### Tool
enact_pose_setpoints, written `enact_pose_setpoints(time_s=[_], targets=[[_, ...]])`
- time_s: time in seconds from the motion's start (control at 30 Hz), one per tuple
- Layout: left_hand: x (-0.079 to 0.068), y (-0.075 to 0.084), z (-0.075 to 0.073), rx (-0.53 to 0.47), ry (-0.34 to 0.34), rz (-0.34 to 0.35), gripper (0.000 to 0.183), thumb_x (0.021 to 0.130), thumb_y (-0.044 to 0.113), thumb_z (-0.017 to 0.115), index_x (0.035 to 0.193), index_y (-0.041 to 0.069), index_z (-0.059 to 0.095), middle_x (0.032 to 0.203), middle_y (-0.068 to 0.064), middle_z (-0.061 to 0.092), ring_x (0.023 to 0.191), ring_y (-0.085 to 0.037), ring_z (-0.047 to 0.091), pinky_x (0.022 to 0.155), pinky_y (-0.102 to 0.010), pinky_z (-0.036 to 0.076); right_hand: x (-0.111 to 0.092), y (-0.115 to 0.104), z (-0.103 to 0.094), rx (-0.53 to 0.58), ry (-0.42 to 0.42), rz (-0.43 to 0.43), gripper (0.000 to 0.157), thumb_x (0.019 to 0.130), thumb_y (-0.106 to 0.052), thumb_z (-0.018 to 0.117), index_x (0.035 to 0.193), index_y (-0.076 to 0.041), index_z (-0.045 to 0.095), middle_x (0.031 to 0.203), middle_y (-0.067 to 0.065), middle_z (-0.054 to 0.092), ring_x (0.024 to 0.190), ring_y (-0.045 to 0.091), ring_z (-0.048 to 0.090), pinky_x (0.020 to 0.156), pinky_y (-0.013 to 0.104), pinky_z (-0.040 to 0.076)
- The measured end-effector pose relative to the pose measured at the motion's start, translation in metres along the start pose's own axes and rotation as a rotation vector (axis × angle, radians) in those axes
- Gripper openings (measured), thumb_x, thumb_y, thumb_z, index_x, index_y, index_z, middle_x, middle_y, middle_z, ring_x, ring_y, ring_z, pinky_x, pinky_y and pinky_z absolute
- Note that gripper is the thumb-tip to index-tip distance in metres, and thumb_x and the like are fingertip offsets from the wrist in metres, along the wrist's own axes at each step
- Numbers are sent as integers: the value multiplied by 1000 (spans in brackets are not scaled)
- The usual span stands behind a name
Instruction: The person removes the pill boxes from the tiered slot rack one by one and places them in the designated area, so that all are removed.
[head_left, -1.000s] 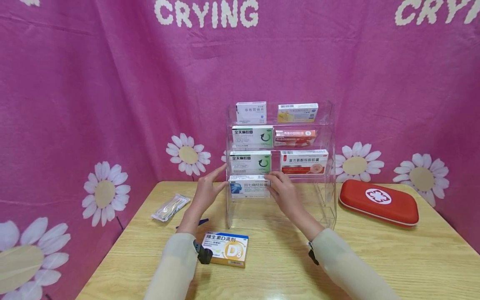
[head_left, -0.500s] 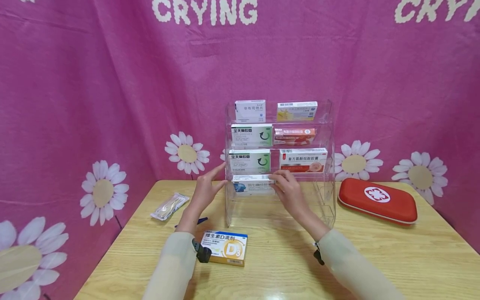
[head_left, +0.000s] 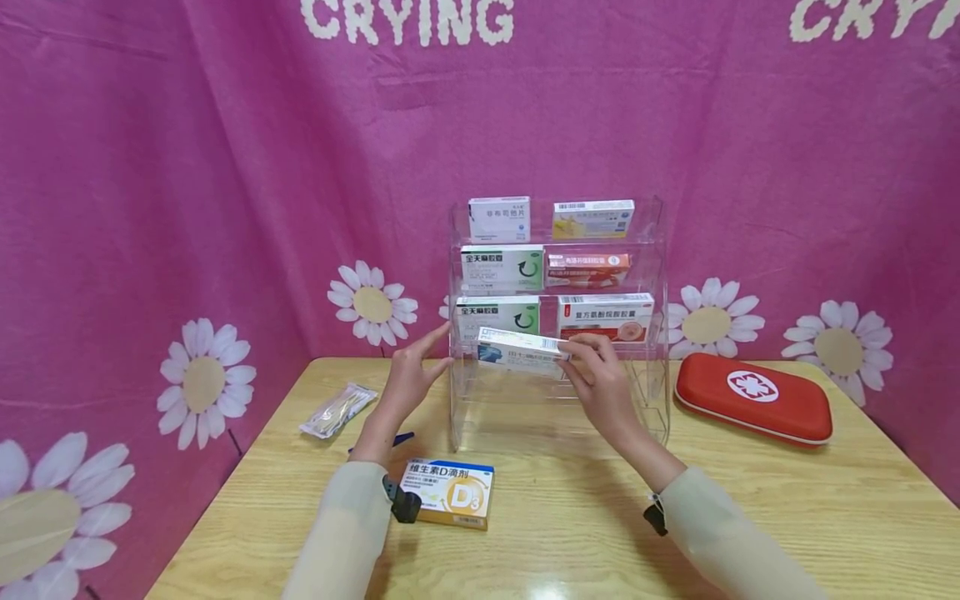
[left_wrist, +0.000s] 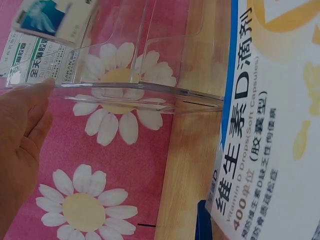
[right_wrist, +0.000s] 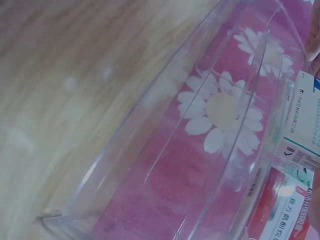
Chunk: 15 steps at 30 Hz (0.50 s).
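Holding the box (head_left: 517,354) by its right end: right hand (head_left: 603,387), fingers and thumb closed on that end, left end free. Box is off the table (head_left: 555,517), at the front of the rack (head_left: 453,425), level with the bottom tier and overlapping the lower edge of the green box (head_left: 498,312) one tier up. Contact between box and shelf lip: cannot tell.

Left hand (head_left: 408,375) is at the rack's left edge, fingertips against it, forefinger and thumb spread wide, no box in them.

Risks (judged). Grip at one end only: the free end could dip or swing, catch the shelf lip or knock the green box. A snag could drag or tip the rack, which looks light, should the left hand slip from its edge. A loose pinch could drop the box onto the table's middle. Left wrist hangs close over the vitamin box (head_left: 448,492), near the rack's front left corner; a low sweep might shove it.

Orientation: long axis runs mostly parallel to the rack's front edge, sloping down to the right. Blue-picture end points toward the rack's left edge; printed face toward the person, lettering upright, barcoded narrow face up.
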<state>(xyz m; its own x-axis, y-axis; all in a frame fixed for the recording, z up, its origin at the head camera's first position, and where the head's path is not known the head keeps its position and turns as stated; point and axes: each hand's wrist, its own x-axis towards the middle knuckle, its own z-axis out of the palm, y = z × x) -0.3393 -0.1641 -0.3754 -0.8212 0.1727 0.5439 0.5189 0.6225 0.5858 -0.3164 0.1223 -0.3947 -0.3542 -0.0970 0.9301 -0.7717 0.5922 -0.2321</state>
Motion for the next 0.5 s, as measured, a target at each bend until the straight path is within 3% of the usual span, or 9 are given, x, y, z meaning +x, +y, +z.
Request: enact_pose_setpoints(time_s=[0.13,0.27,0.5], targets=[[0,1,0,5,2,3,55,89,8,70,141,9,53,142,-12,56,126,-31,59,104,-44,52,-7,-5,-10,21,4,47,32,72,6,81,101,-2,72,103,17,64,89,26,64,88,5,48],[0,1,0,17,0,9,54,89,9,70,141,9,53,142,-12,56,127,-31,58,105,-43,51,-18,-11,-24,57,-36,124,33,70,7,81,100,-1,72,101,16,64,80,21,66,79,4,51],[0,0,0,21,15,39,54,88,7,70,139,8,54,141,-13,57,123,-32,61,103,-42,53,-33,-20,-46,65,-224,296,26,73,5,80,98,-1,73,95,11,66,76,9,63,70,9,56]])
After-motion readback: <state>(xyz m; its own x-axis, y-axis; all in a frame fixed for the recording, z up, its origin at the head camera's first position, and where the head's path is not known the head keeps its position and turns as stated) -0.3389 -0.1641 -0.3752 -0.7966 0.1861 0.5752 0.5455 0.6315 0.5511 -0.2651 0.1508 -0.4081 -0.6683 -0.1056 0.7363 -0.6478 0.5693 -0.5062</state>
